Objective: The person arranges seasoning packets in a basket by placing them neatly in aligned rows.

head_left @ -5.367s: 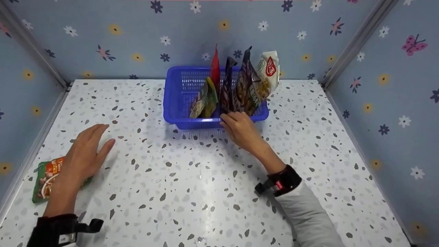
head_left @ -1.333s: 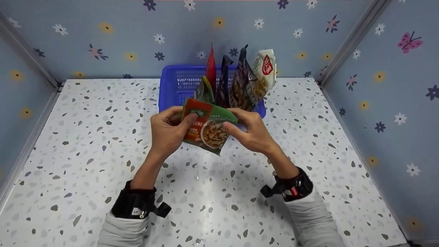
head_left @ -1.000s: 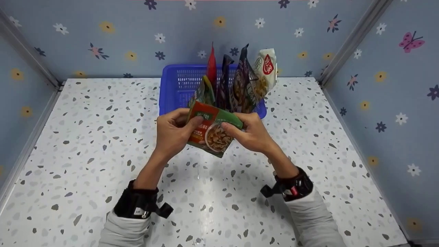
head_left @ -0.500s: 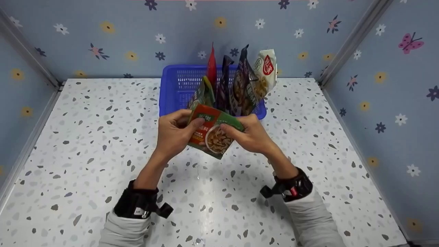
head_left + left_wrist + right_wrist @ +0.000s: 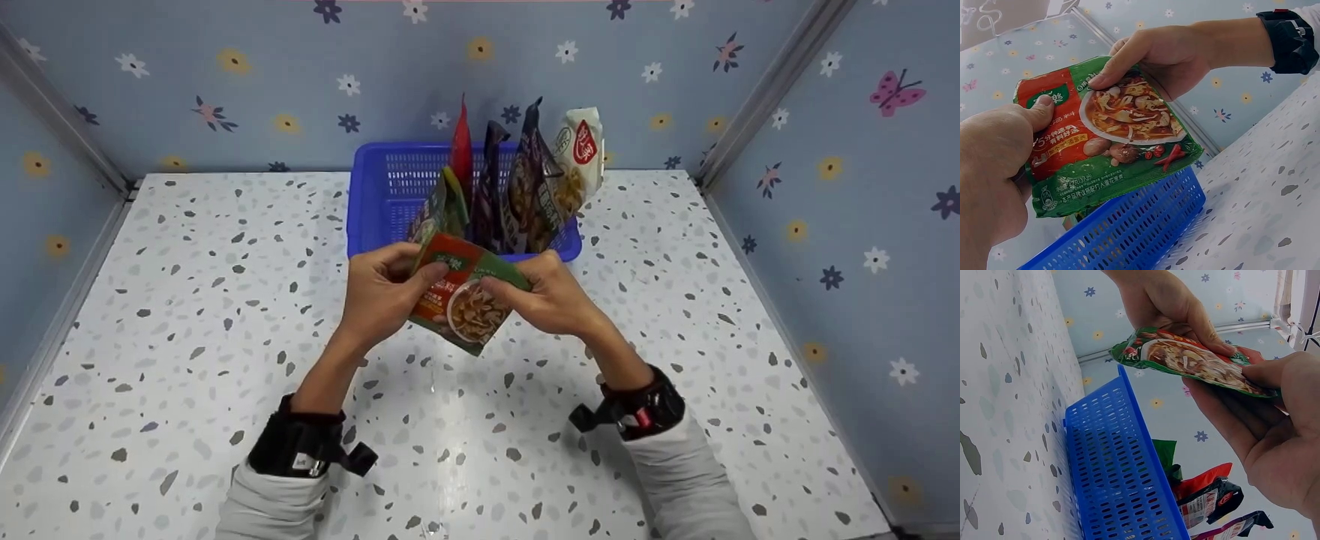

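Observation:
Both hands hold a red and green soup mix packet [image 5: 469, 300] with a bowl of soup printed on its front. My left hand [image 5: 382, 289] pinches its left side, thumb on the front face. Across from it, my right hand [image 5: 551, 296] pinches the upper right part, its thumb beside the printed bowl. The left wrist view shows the packet's front [image 5: 1134, 115] tilted, with mushrooms and red chillies printed below the bowl. Behind the packet is a blue perforated basket [image 5: 1117, 455], its front rim partly hidden by the hands and packet.
Several food pouches stand in the basket's middle and right: a green and yellow pouch [image 5: 450, 202], a red pouch [image 5: 463, 146], dark pouches [image 5: 529, 187] and a white pouch [image 5: 585, 161]. The speckled table [image 5: 225, 322] meets flowered walls [image 5: 247, 97] behind and at both sides.
The left hand has come from the table's left side, where the packet lay, to the middle. The right hand has left the basket rim for the packet. Lately the packet has shifted slightly lower.

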`<state>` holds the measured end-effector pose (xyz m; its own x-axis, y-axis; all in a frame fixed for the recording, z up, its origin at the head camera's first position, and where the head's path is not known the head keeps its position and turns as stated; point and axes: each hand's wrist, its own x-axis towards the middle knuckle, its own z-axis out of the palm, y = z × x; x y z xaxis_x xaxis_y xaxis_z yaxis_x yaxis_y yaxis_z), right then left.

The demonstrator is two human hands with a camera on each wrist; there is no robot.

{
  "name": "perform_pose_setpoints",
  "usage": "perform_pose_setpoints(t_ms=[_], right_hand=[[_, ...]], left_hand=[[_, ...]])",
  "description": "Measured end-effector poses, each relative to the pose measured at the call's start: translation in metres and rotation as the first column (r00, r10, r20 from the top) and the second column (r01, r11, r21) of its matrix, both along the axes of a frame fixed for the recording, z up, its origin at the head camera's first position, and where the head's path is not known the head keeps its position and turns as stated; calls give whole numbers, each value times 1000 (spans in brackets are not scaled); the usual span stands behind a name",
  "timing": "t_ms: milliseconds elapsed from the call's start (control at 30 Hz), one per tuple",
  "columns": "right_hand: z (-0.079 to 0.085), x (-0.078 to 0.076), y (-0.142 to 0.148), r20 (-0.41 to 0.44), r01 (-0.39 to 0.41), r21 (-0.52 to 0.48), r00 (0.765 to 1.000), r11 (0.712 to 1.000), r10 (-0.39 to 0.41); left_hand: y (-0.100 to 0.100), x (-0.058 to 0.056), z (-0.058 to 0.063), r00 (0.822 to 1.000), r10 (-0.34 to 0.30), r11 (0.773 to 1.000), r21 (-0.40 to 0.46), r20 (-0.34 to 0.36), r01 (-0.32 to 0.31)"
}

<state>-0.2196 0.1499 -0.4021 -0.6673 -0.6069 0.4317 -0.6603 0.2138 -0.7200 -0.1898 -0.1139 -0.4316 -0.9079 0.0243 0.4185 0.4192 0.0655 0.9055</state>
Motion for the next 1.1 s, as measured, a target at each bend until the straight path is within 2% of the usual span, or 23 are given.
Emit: perform_pose_setpoints(t_ms=[267,433,500,633,700,767,900,967,1100], right_hand=[[-1,-2,-1,-36,-25,-14,999,1000,24],[0,-3,0,-57,-38,-24,998,999,36],[1,-4,2,-57,-38,-27,998,999,36],[4,-5,6,-61,-20,-24,998,1000,19],[5,-5,9,-64,-4,-23,998,1000,2],[6,-6,11,-67,17,-25,998,1000,-19],[7,-7,15,-58,48,-38,997,998,-50],[7,-8,16,-53,55,-42,997,998,-57],[7,-8,17,-49,58,-49,997,997,-60]], left_hand=[[-3,0,-3,999,-38,999,8,6,38],[-10,-1,-6,998,-50,997,-52,-38,48],[-14,-2,-7,996,-29,996,-91,-84,21],[-25,-7,-12,979,61,974,-204,-196,-102],[-33,-9,-16,961,108,944,-278,-254,-180],[-41,-10,-20,942,134,904,-352,-308,-243],[-56,-15,-30,907,152,806,-482,-392,-344],[-61,-18,-36,899,148,761,-533,-412,-370],[-65,-23,-46,897,115,683,-622,-426,-383]])
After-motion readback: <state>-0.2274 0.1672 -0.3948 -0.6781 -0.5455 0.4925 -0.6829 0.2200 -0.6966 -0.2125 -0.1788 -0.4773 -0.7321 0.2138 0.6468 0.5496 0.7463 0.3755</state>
